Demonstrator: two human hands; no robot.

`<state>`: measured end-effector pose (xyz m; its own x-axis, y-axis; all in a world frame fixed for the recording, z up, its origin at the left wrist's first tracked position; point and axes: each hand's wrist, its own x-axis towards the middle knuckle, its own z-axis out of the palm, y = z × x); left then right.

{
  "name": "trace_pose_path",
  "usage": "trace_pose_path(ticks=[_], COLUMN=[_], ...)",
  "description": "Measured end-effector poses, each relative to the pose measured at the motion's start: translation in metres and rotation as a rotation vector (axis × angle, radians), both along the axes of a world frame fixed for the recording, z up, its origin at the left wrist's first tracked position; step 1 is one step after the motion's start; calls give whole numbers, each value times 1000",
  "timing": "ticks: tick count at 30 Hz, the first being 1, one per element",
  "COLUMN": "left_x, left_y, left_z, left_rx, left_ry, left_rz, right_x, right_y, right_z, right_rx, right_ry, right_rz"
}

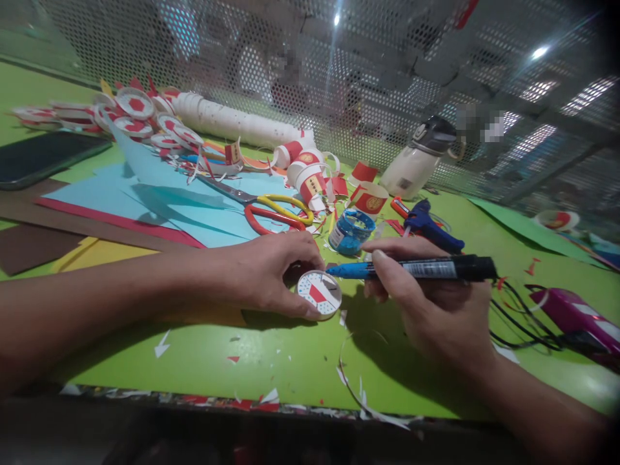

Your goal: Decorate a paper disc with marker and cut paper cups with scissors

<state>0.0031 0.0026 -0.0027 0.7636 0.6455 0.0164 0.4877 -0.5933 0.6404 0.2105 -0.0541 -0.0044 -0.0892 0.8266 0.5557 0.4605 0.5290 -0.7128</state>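
Observation:
My left hand (271, 271) grips a small round white paper piece (320, 294) with red and dark markings, pressing it against the green table (271, 355). My right hand (426, 310) holds a black marker with a blue tip (426, 268), pointed left, its tip just above the round piece. Both hands are closed on what they hold.
Scissors with red and yellow handles (271, 210) lie on blue paper sheets (159, 200). A small blue jar (351, 231), a blue glue gun (431, 226), cut red paper cups (310, 174), a white bottle (416, 165), a dark phone (43, 158), a stack of white cups (227, 119), finished discs (140, 116) and a pink tool with black cords (571, 316) surround the hands.

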Motion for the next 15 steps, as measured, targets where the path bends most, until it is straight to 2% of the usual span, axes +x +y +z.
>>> trace_pose_path(ticks=[5,10,15], left_x=[0,-1,-1], left_y=[-1,0,0], left_z=[1,0,1], left_rx=[37,30,20], left_ry=[-13,1,12], left_rz=[-3,-8,-10], right_x=[1,1,-2], right_y=[-2,-1,-2], right_z=[2,3,1], right_rx=[44,-31,-87], right_ry=[-48,-80,-22], right_rz=[74,85,102])
